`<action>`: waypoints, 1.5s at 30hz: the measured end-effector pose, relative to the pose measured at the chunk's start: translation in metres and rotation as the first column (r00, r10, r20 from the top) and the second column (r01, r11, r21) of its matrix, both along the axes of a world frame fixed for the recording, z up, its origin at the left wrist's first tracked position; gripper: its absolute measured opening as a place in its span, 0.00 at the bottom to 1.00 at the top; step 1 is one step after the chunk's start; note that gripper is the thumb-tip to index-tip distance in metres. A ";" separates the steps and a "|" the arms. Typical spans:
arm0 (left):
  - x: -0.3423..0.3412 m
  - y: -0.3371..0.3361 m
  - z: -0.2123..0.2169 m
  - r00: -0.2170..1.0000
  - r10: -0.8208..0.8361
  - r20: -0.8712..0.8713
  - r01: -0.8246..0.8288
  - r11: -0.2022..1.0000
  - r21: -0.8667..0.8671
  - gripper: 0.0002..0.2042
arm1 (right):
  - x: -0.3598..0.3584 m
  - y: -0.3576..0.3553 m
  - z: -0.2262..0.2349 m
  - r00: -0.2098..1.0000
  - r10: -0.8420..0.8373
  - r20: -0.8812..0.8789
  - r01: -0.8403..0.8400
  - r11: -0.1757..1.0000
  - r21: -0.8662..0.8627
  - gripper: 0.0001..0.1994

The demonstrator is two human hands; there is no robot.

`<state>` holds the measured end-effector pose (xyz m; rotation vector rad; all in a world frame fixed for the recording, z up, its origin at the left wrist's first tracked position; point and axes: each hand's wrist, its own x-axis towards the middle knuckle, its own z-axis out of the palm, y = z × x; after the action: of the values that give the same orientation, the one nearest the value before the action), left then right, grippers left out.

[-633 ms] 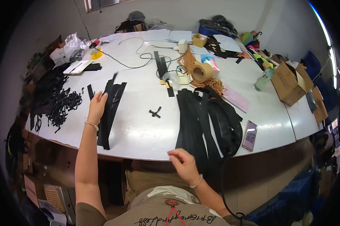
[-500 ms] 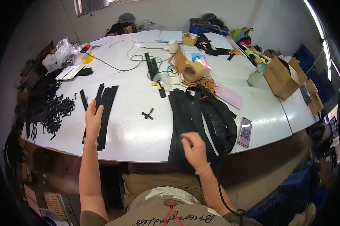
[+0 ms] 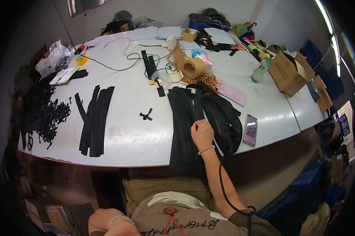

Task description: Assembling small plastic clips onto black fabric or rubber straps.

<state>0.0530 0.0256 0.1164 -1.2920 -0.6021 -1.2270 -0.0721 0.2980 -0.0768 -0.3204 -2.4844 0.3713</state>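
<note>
My right hand (image 3: pixel 203 133) lies with fingers curled closed on the right side of a thick bundle of long black fabric strips (image 3: pixel 181 129); what its fingers hold, if anything, is hidden. The bundle hangs over the table's near edge. A black bag (image 3: pixel 224 124) with a mesh-like surface lies against the bundle's right side. Low in the picture, my left arm is bent back near my body. Only a little of my left hand (image 3: pixel 126 229) shows past a bracelet, and its fingers are out of sight. Another group of black strips (image 3: pixel 95 122) lies left of centre.
A small black knotted piece (image 3: pixel 146 115) lies mid-table. Many small black pieces (image 3: pixel 53 120) are heaped at the left. A phone (image 3: pixel 251 129) sits near the right front edge. Farther back are brown tape (image 3: pixel 194 68), tangled cords, a green bottle (image 3: pixel 260 70) and a cardboard box (image 3: pixel 289 72).
My left hand has left the left group of strips and drawn back to my body. The right hand has moved slightly up the bundle, its fingers more curled. The view has shifted a little.
</note>
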 end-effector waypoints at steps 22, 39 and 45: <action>0.031 -0.093 -0.061 0.475 0.267 0.839 0.593 0.607 -0.529 0.12 | 0.079 -0.032 0.089 0.928 0.156 -0.339 -0.373 0.338 -0.864 0.04; -0.074 0.007 -0.109 -0.571 0.088 0.816 0.618 0.700 0.357 0.13 | 0.135 -0.107 0.044 0.824 0.546 -0.152 -0.197 0.023 -0.980 0.03; -0.073 0.007 -0.112 -0.600 0.082 0.796 0.608 0.693 0.387 0.11 | 0.136 -0.108 0.042 0.814 0.566 -0.128 -0.181 0.037 -0.983 0.03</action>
<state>-0.0204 0.0330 0.0043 0.0357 -1.9840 -3.1127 0.0639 0.1905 -0.0349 -0.1624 -2.0896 2.4566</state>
